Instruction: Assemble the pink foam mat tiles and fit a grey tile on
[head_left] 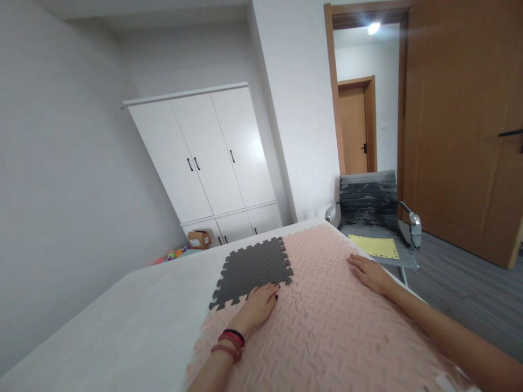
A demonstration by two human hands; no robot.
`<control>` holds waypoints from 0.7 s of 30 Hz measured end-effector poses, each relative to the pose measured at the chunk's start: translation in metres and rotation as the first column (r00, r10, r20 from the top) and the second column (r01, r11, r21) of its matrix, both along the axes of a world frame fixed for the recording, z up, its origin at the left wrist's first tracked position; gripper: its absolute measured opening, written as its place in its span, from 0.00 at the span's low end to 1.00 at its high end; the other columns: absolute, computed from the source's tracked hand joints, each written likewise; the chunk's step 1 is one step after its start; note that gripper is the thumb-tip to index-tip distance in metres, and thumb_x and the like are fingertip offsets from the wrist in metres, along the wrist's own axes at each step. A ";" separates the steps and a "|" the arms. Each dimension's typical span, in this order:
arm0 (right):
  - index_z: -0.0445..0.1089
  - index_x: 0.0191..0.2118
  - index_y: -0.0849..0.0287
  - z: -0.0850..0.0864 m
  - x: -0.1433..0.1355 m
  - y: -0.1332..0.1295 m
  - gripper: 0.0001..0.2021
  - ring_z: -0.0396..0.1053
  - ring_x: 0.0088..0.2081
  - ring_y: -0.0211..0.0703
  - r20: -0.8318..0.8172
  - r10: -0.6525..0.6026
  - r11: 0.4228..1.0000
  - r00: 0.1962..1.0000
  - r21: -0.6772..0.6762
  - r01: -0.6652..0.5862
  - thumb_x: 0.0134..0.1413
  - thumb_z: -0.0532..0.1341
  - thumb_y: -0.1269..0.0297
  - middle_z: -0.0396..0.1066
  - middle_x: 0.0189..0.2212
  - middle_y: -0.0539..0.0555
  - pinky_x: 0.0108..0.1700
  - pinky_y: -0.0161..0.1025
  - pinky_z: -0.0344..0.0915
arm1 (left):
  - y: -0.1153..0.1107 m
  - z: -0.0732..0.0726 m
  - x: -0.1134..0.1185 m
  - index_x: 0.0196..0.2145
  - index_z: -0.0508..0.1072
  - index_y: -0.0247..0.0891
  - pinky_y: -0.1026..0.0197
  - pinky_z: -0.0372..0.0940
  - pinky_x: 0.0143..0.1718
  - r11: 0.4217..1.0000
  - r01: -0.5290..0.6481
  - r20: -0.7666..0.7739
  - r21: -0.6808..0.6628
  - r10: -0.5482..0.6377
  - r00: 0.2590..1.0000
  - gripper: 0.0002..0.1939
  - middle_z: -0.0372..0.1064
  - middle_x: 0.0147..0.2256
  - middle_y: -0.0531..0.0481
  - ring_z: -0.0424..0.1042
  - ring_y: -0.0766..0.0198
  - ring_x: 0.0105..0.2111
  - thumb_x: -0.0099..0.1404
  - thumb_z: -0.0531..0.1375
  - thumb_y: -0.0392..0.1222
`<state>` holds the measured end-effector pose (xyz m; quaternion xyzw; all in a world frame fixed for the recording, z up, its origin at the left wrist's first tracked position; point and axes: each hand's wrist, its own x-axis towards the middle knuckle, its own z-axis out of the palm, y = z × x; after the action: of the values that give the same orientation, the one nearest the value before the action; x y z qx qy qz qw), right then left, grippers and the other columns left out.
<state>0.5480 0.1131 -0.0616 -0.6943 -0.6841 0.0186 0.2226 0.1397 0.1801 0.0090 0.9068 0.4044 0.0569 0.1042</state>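
Observation:
My left hand [262,304] lies flat with its fingers out, across the seam between a dark grey foam mat tile [254,269] and the pink foam mat tiles [281,337] nearer to me. Red and black bands circle that wrist. On the right, my right hand [370,272] rests open on the right edge of the pink tiles, fingers pointing forward. Neither hand grips anything. The grey tile has toothed edges; its right side meets a pink tile, while its left teeth lie free on the white surface.
The mats lie on a large white surface [134,321]. Beyond its right edge stands a grey armchair [368,201] with a yellow sheet [373,246] on its seat. A cardboard box [199,239] and colourful items [175,253] sit by the white wardrobe [204,158]. A wooden door [461,130] stands open.

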 end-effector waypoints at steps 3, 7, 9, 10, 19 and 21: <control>0.60 0.58 0.54 0.001 -0.001 -0.002 0.27 0.52 0.60 0.46 0.010 0.004 1.000 1.000 -0.004 -0.004 0.60 0.41 0.48 0.57 0.59 0.54 0.61 0.49 0.48 | 0.009 0.012 0.006 0.48 0.70 0.40 0.58 0.57 0.55 1.000 0.020 0.023 0.015 -0.020 1.000 0.22 0.68 0.51 0.47 0.66 0.61 0.51 0.63 0.44 0.43; 0.59 0.58 0.53 0.004 -0.004 -0.005 0.27 0.52 0.60 0.46 0.030 -0.017 1.000 0.999 -0.007 0.018 0.60 0.39 0.48 0.56 0.59 0.53 0.60 0.50 0.50 | 0.018 0.010 0.024 0.55 0.63 0.35 0.61 0.51 0.60 0.999 0.039 0.042 0.034 -0.040 0.998 0.25 0.59 0.58 0.46 0.58 0.63 0.57 0.63 0.44 0.44; 0.59 0.58 0.52 0.004 -0.006 -0.006 0.27 0.52 0.60 0.46 0.034 -0.023 1.000 0.999 -0.012 0.024 0.60 0.39 0.48 0.56 0.59 0.53 0.60 0.50 0.50 | 0.017 0.002 0.032 0.55 0.63 0.36 0.59 0.50 0.60 0.998 0.056 0.022 0.032 -0.057 0.998 0.25 0.59 0.58 0.46 0.57 0.62 0.58 0.62 0.45 0.44; 0.58 0.59 0.52 0.005 -0.006 -0.006 0.27 0.52 0.60 0.46 0.036 -0.023 1.000 0.999 -0.014 0.023 0.60 0.39 0.48 0.56 0.60 0.53 0.59 0.50 0.50 | 0.016 -0.002 0.035 0.55 0.63 0.37 0.58 0.50 0.60 0.998 0.059 0.010 0.033 -0.059 0.998 0.25 0.59 0.58 0.46 0.57 0.62 0.58 0.62 0.46 0.44; 0.58 0.59 0.53 0.008 -0.007 -0.006 0.27 0.51 0.60 0.47 0.028 -0.023 0.999 0.999 -0.034 0.024 0.60 0.39 0.48 0.55 0.60 0.53 0.59 0.51 0.50 | 0.032 0.010 0.044 0.46 0.72 0.41 0.61 0.58 0.54 0.993 0.114 -0.013 0.034 -0.113 0.993 0.20 0.69 0.50 0.49 0.66 0.63 0.50 0.61 0.46 0.40; 0.58 0.58 0.53 0.010 -0.009 -0.007 0.27 0.51 0.60 0.48 0.020 -0.021 0.999 1.000 -0.028 0.021 0.60 0.39 0.49 0.56 0.60 0.54 0.59 0.52 0.50 | 0.040 0.010 0.048 0.49 0.69 0.40 0.62 0.56 0.55 0.994 0.100 -0.004 0.033 -0.100 0.995 0.22 0.67 0.52 0.48 0.64 0.64 0.52 0.62 0.45 0.41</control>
<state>0.5392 0.1062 -0.0518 -0.7047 -0.6785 0.0191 0.2063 0.1876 0.2197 0.0191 0.9276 0.3577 0.0576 0.0914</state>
